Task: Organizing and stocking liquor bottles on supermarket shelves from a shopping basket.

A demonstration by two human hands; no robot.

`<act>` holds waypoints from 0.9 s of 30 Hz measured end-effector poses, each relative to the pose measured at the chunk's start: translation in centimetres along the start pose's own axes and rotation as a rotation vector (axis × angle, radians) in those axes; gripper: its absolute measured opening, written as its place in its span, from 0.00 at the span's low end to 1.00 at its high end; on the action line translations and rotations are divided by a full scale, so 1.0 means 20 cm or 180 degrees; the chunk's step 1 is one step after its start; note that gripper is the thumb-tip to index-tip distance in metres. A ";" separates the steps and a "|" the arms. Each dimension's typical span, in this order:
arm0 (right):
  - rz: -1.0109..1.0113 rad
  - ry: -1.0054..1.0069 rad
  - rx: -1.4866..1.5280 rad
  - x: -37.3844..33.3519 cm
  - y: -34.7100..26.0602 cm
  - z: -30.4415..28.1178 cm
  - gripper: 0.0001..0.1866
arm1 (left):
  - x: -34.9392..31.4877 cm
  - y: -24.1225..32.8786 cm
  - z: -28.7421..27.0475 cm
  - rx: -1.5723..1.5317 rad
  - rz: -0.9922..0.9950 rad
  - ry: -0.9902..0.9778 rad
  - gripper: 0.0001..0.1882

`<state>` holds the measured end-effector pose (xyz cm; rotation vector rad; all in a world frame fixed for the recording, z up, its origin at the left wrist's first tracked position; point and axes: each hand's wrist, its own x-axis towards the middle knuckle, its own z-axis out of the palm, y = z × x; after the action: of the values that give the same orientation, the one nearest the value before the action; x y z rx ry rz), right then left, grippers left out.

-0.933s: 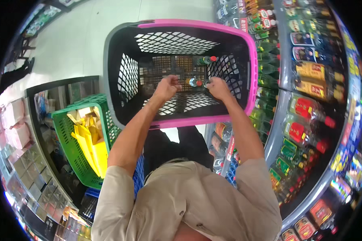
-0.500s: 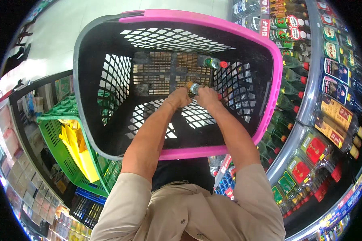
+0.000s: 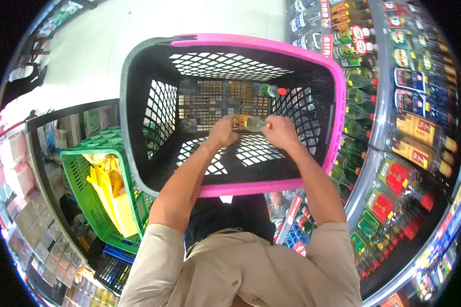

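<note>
Hands meet low inside the black basket (image 3: pixel 153 117) with the pink rim: my left hand (image 3: pixel 223 132) and right hand (image 3: pixel 279 134) each close fingers around 1 clear bottle (image 3: pixel 251 123) with a yellow label, lying sideways between them. Far right in the basket lies 1 green bottle (image 3: pixel 270 91) with a red cap.

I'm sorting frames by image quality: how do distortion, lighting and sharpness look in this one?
Head view: strong fisheye, so the shelf edges and basket rim bow, and the corners go black; even bright store light, pale floor near washed out; hands and bottle reasonably sharp, edge items smeared.
</note>
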<state>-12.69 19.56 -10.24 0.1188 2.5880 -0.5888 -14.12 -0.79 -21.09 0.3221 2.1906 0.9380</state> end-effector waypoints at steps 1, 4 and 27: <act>0.0006 0.0052 0.0001 -0.08 -0.03 -0.09 0.11 | -0.08 0.07 -0.06 0.0050 -0.0068 -0.0082 0.37; 0.0078 -0.0143 0.0977 -0.32 -0.12 -0.40 0.12 | -0.28 0.24 -0.27 -0.0205 0.0800 0.0355 0.38; 0.0640 0.3208 0.2132 -1.89 -0.92 -0.33 0.17 | -1.32 0.76 -0.46 -0.0430 0.2560 -0.0895 0.33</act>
<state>14.28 6.61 19.97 1.1318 3.0554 -1.6115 -2.72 -7.53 7.81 1.2437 1.7185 1.3464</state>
